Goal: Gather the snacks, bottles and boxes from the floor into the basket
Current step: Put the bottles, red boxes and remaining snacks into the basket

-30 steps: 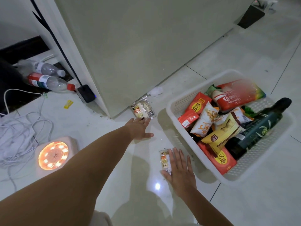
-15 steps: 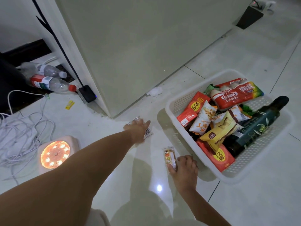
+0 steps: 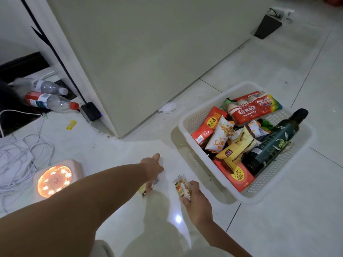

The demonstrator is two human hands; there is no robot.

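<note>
the pale tiled floor (image 3: 278, 229) bears a white basket (image 3: 274, 190), two plastic bottles (image 3: 50, 102), tangled cables (image 3: 16, 160) and a glowing lamp (image 3: 54, 178).

The floor tiles (image 3: 278, 229) are looking glossy and smooth, mirroring a point of light. The white basket (image 3: 263, 188) is showing perforated matt plastic walls. The snack packets inside it (foil-like film, shiny) are catching glare, as is the dark glass bottle (image 3: 274, 143). Two clear plastic bottles (image 3: 50, 101) are lying glossy beside matt white cables (image 3: 20, 156).
</note>
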